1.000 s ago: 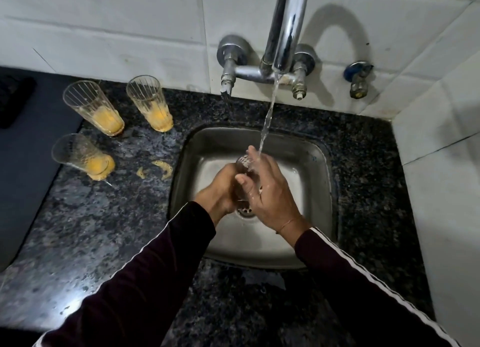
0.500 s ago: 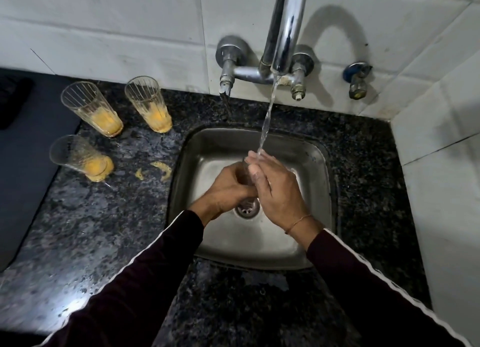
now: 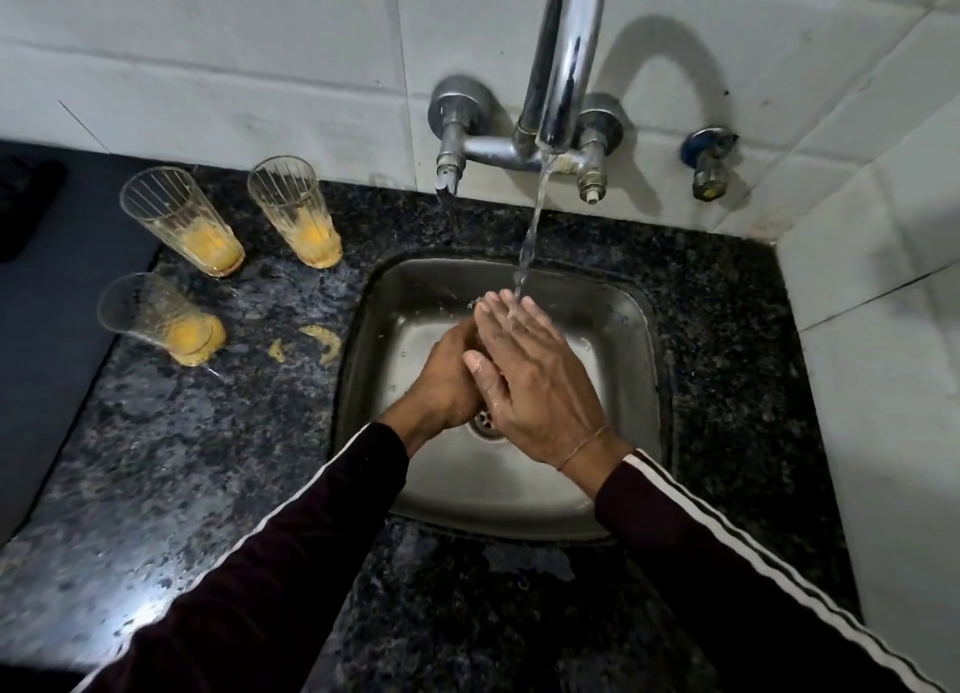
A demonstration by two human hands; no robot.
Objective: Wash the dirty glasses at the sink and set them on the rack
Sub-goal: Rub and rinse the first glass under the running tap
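one glass in the wash, three still dirty

both hands are in the sink (image 3: pixel 631 380) under the running water (image 3: pixel 535 219). the left hand (image 3: pixel 447 380) curls round something, likely a glass, but i cannot tell. the right hand (image 3: pixel 535 380) lies flat on top, fingers straight. three dirty glasses (image 3: pixel 182 222) wait on the counter (image 3: pixel 171 453), well apart from the sink. no rack shows.

Over the square steel sink (image 3: pixel 618 323), the right hand (image 3: pixel 535 380) lies flat with straight fingers under the tap's water stream (image 3: pixel 532 225), covering the curled left hand (image 3: pixel 447 380). Three ribbed clear glasses with orange dregs (image 3: pixel 179 219) stand on the speckled black granite tabletop (image 3: pixel 171 432).
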